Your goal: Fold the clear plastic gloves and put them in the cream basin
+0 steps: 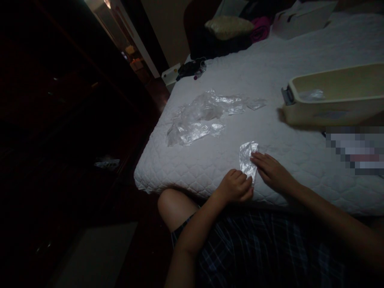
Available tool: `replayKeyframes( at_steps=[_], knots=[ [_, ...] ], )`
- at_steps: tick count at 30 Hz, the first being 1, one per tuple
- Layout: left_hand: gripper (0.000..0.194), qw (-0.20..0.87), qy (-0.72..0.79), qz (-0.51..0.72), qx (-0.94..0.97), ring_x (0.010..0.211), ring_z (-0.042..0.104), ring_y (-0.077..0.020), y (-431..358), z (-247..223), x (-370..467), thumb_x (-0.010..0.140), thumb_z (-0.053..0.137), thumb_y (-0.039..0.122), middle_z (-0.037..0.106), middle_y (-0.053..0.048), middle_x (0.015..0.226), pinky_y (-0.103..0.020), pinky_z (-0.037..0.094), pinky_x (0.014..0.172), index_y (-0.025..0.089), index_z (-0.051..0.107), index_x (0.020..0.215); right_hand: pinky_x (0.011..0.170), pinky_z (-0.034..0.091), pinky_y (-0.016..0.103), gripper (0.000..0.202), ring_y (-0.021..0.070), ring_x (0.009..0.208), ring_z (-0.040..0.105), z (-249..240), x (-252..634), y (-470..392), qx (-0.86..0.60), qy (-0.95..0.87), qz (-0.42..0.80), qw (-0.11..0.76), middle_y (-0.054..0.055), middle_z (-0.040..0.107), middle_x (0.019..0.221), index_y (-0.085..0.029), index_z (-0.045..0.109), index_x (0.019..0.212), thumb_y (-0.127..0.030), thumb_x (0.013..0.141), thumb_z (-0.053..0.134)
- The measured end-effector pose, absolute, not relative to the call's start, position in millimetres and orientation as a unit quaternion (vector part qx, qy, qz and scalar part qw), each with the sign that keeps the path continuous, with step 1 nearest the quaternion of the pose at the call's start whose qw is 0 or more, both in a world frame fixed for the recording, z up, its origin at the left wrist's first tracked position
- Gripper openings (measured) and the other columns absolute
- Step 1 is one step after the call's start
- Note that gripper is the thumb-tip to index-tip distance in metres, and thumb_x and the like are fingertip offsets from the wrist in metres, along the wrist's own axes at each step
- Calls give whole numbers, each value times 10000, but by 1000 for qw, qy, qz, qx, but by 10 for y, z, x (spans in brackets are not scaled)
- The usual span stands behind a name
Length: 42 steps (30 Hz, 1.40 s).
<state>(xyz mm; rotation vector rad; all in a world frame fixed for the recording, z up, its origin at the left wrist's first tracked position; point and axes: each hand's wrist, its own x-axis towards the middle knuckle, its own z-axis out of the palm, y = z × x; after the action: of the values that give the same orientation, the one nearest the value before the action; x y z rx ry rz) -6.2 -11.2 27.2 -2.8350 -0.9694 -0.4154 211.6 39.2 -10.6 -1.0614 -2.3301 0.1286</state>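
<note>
A folded clear plastic bag [247, 157] lies on the white quilted bed cover [186, 168] near the bed's front edge. My left hand [237, 185] has its fingers curled on the bag's near end. My right hand [271, 171] rests with stretched fingers on the bag's right edge. Beyond them, a spread of crumpled clear plastic bags [198, 116] covers part of the bed.
At the right stands a cream plastic bin [330, 114] with some clear plastic inside. A white box [303, 20], a pale pillow [229, 27] and dark and magenta cloth are at the back. A blurred-out item lies at the right edge.
</note>
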Motion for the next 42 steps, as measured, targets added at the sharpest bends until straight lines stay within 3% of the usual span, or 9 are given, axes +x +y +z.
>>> replayKeyframes(
  at_steps=[4,9,16,22,42],
  knots=[
    [281,83,-355,-142,-920,1085,612,-225,12,226,-152,956,413,192,672,-132,1130,-384,496,882,137,599,1158,1078,370,542,446,229,1304,486,-158,2158,402,-384,-873,77,292,97,561,1377,-210,546,1314,-149,900,392],
    [286,75,-386,-162,-905,1269,533,-223,214,125,-221,978,401,178,625,-128,1277,-413,496,984,142,591,1189,1090,359,540,453,223,1299,491,-179,2174,415,-374,-874,95,294,92,572,1365,-214,555,1302,-128,884,400],
    [249,48,-381,-166,-908,1221,575,-213,266,34,-196,964,467,191,658,-120,1228,-400,509,980,147,621,1155,1046,433,487,396,246,1317,464,-75,2164,341,-370,-860,61,347,140,520,1403,-179,548,1288,-171,903,452],
    [259,62,-380,-180,-905,1190,594,-198,263,-31,-203,975,443,204,675,-102,1193,-379,501,984,159,624,1155,935,516,432,312,237,1136,605,-33,2208,268,-368,-865,41,340,127,645,1234,-194,620,1198,-221,924,473],
    [170,-65,-434,-308,-844,971,659,-174,304,-2,-167,905,578,271,721,-69,1023,-349,534,890,176,715,938,881,520,454,272,263,984,669,-118,2145,346,-456,-799,176,351,90,724,1056,-210,710,1031,-336,868,533]
  ],
)
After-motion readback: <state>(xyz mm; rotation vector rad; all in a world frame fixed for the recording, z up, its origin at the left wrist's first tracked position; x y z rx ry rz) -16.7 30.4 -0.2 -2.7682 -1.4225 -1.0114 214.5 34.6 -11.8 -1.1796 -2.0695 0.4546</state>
